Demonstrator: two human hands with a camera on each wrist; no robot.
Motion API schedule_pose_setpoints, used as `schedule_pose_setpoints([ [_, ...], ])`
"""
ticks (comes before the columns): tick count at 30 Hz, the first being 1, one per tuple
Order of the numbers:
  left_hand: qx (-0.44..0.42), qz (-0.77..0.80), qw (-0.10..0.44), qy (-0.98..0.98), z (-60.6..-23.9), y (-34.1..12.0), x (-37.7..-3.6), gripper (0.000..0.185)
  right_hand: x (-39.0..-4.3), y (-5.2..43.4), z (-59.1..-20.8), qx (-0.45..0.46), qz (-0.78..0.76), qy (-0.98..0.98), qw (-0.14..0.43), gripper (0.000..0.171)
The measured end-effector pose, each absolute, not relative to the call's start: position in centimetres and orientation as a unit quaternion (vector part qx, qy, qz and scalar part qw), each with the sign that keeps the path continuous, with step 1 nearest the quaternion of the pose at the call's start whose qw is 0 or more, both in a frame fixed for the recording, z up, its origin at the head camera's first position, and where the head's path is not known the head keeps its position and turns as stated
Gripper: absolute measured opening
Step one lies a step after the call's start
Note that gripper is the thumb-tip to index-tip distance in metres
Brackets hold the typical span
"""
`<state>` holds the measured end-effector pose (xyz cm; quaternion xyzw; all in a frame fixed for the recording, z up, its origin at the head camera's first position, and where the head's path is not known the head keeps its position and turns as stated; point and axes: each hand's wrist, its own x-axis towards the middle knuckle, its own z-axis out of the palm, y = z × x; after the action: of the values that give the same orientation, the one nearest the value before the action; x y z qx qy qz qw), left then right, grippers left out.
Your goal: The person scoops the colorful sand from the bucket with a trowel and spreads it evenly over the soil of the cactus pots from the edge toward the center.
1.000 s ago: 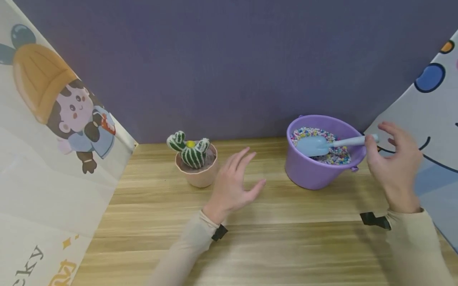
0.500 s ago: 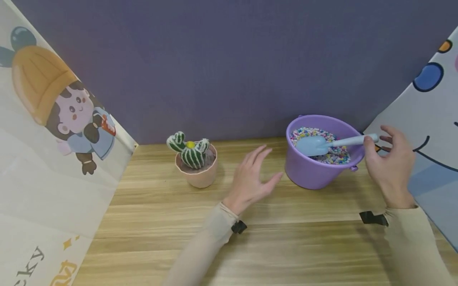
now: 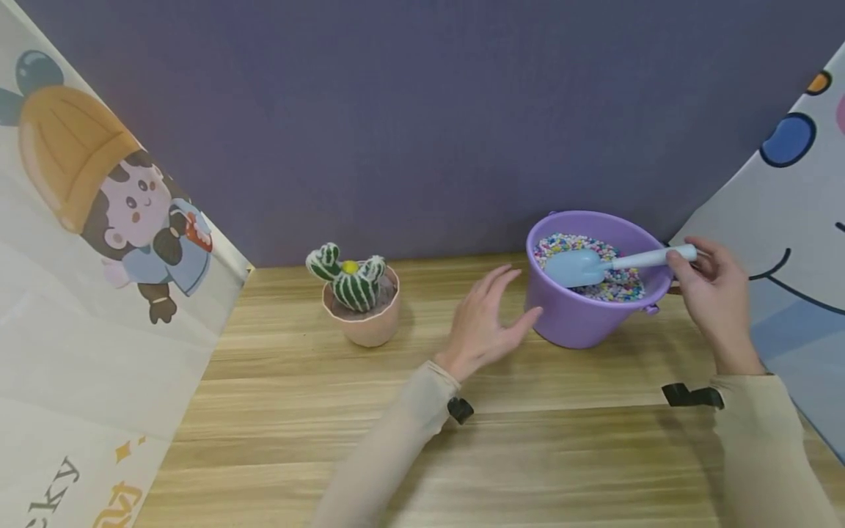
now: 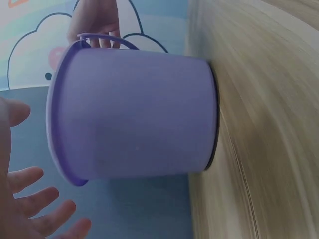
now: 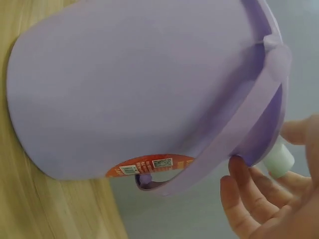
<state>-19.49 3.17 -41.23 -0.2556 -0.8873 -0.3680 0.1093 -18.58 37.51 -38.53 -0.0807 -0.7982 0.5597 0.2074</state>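
A purple bucket [image 3: 571, 319] stands upright, holding many small multicoloured beads [image 3: 623, 286]. On the beads lies a light blue toy shovel [image 3: 574, 269], its pale handle [image 5: 280, 160] reaching over the right rim. My left hand [image 3: 482, 323] is just left of the bucket, thumb and fingers spread; the left wrist view shows a gap between its fingers and the wall. My right hand [image 3: 716, 297] is around the handle's end at the right rim, fingers loosely bent, thumb and index either side. One fingertip [image 5: 239, 167] appears at the rim; whether it touches is unclear.
A crocheted cactus [image 3: 356, 290] in a pale pink pot [image 3: 370, 328] stands left on the wood-grain table [image 3: 277, 411]. A dark blue-grey wall [image 3: 396, 132] rises behind; cartoon-printed panels flank both sides. The bucket's carrying handle [image 5: 234, 124] hangs down on its right.
My left hand has moved right, from beside the cactus pot to beside the bucket. My right hand has moved slightly left along the shovel's handle end. Bucket and shovel have stayed in place.
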Motion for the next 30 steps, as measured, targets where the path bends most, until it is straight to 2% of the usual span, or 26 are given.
schedule_pose_setpoints([
  [7,-0.247,-0.399,0.079,-0.879,-41.0,5.0,-20.7,0.076,-19.1,37.9,-38.6,-0.079,0.662,-0.729,0.157,0.022],
  [9,-0.247,-0.401,0.076,-0.879,-41.0,5.4,-21.1,0.079,-19.2,37.9,-38.7,-0.071,0.674,-0.721,0.144,0.024],
  [14,-0.255,-0.400,0.080,-0.877,-40.8,6.1,-21.8,0.084,-19.4,38.1,-38.9,-0.032,0.691,-0.711,0.124,0.050],
  [16,-0.260,-0.393,0.081,-0.878,-40.6,6.3,-22.0,0.086,-19.4,38.2,-38.9,-0.017,0.692,-0.711,0.128,0.054],
  [19,-0.264,-0.383,0.074,-0.882,-40.4,6.6,-22.2,0.089,-19.4,38.3,-38.9,-0.004,0.686,-0.715,0.137,0.052],
  [26,-0.242,-0.386,0.041,-0.889,-40.0,7.2,-22.8,0.095,-19.3,38.5,-38.6,-0.032,0.563,-0.809,0.162,0.041],
  [30,-0.235,-0.388,0.038,-0.891,-40.0,7.4,-22.9,0.097,-19.0,38.8,-38.4,-0.021,0.578,-0.799,0.168,0.033],
])
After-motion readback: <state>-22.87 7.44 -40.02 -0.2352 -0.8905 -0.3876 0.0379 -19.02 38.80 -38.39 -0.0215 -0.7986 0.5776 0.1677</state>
